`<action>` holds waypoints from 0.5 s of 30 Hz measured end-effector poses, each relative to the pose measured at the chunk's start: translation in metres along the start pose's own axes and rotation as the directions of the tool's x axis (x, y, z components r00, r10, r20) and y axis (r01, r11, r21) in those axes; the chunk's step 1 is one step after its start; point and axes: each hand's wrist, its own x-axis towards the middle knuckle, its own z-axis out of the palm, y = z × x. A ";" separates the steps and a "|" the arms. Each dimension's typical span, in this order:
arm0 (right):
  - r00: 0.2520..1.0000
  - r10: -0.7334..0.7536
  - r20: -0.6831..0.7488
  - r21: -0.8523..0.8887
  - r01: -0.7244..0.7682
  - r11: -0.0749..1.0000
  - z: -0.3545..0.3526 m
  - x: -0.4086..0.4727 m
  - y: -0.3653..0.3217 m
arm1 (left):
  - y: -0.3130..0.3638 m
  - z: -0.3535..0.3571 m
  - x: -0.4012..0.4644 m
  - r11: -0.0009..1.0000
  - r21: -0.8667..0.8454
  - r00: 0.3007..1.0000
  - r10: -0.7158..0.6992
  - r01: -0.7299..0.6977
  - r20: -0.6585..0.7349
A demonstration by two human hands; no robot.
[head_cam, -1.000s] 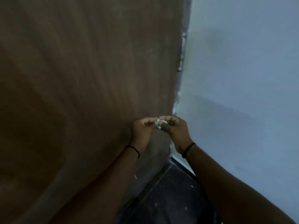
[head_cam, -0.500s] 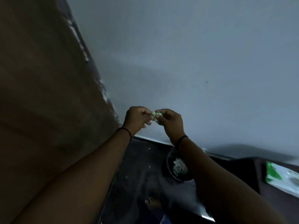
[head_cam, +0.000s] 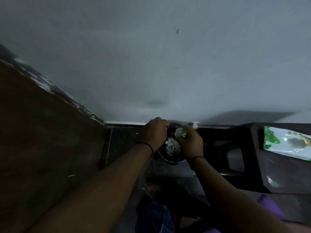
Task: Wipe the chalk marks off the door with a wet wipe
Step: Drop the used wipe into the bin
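Note:
The brown wooden door (head_cam: 42, 140) fills the left side; I see no chalk marks on the part in view. My right hand (head_cam: 191, 143) pinches a crumpled, greenish-white wet wipe (head_cam: 180, 132) at its fingertips. My left hand (head_cam: 155, 132) is curled close beside it, fingers closed, touching or nearly touching the wipe. Both hands hover over a dark round bin (head_cam: 170, 159) on the floor, which holds used white wipes (head_cam: 171, 146).
A pale grey wall (head_cam: 168, 64) rises ahead. A dark stool or low table (head_cam: 269, 165) at the right carries a green-and-white wipes pack (head_cam: 289, 142). My bare foot (head_cam: 150, 186) stands on the dark floor below the bin.
My view has swung right and down, from the door to the wall and floor. Both hands, still holding the crumpled wipe, now sit lower, over the bin.

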 end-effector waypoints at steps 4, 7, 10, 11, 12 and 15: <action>0.997 0.069 0.022 -0.080 -0.067 0.995 0.016 0.011 0.028 | -0.024 0.027 -0.002 0.995 0.096 0.994 -0.041 0.031 0.105; 1.000 0.028 0.003 -0.068 -0.028 0.997 0.016 0.016 0.009 | -0.029 0.020 -0.010 0.984 0.163 0.985 -0.099 0.075 0.143; 0.997 -0.074 -0.018 -0.077 0.073 0.994 0.011 0.019 -0.029 | -0.029 -0.011 -0.024 0.974 0.185 0.980 -0.157 0.133 0.119; 0.993 -0.119 -0.004 -0.084 0.118 0.989 0.011 0.018 -0.045 | -0.030 -0.024 -0.030 0.969 0.200 0.981 -0.170 0.148 0.098; 0.987 -0.159 0.021 -0.086 0.160 0.983 0.011 0.017 -0.058 | -0.031 -0.034 -0.035 0.965 0.212 0.983 -0.172 0.155 0.068; 0.940 -0.332 0.082 -0.050 0.336 0.940 0.018 0.001 -0.113 | -0.042 -0.088 -0.065 0.949 0.235 0.977 -0.192 0.209 -0.092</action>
